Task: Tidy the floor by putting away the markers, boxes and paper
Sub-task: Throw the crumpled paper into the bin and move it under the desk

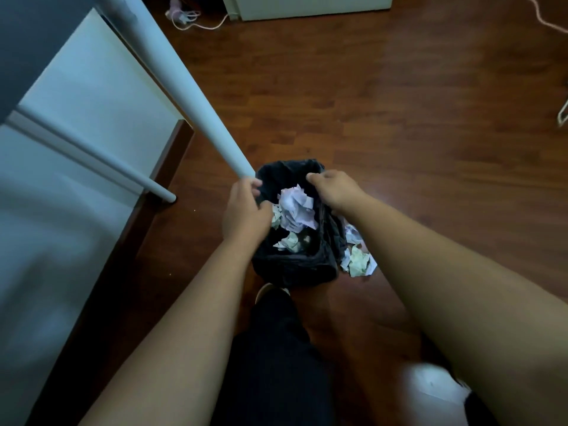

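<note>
bin: a small bin (295,265) lined with a black bag (276,173) stands on the wood floor (399,118), just right of the white table leg (190,96)
paper in bin: crumpled paper (296,210), pale lilac on top with greenish scraps under it, lies inside the bag
paper on floor: more crumpled scraps (358,259) lie on the floor touching the bin's right side, partly hidden by the right forearm
left hand: the left hand (246,210) is at the bag's left rim, fingers curled and pinching the bag's edge near the foot of the leg
right hand: the right hand (333,190) is at the bag's far right rim, fingers curled over the edge and gripping the black plastic
table: a second white leg (92,155) stands to the left, its foot on the floor beside a dark skirting
far side: a pink cable (196,21) lies on the floor near a white cabinet (307,6)
near side: a dark trouser leg (276,348) and a shoe toe (267,292) show just near of the bin; a blurred white shape (430,392) sits at the near right
</note>
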### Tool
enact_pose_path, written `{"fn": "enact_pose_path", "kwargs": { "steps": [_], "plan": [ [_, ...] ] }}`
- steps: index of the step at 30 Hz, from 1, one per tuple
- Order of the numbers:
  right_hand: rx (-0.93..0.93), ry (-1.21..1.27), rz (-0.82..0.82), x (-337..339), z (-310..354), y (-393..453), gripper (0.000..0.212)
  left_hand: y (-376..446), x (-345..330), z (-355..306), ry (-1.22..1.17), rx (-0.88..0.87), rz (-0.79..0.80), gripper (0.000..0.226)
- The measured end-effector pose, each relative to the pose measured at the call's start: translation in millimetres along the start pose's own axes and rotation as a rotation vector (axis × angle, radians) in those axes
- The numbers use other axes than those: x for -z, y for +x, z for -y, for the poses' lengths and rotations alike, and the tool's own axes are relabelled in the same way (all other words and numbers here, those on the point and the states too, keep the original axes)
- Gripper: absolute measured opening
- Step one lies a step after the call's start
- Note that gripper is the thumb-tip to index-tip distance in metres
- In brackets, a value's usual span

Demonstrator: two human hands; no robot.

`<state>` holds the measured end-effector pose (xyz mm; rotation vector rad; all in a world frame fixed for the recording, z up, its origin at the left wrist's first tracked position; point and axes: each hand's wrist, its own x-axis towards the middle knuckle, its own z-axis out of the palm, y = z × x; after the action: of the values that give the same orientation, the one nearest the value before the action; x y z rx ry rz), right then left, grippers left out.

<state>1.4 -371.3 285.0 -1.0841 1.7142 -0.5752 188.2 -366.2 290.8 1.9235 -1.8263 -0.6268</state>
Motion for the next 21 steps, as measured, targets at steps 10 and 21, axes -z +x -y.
{"fn": "enact_pose_path", "kwargs": {
  "steps": [10,21],
  "plan": [
    [-0.340,-0.447,-0.099,90,-146,25,0.052,-9,-129,-113,-0.006,-0.399,0.462,0.046],
    [-0.261,-0.720,0.182,56,-265,73,0.084,-19,-298,-16,0.649,-0.257,0.815,0.078]
  ]
}}
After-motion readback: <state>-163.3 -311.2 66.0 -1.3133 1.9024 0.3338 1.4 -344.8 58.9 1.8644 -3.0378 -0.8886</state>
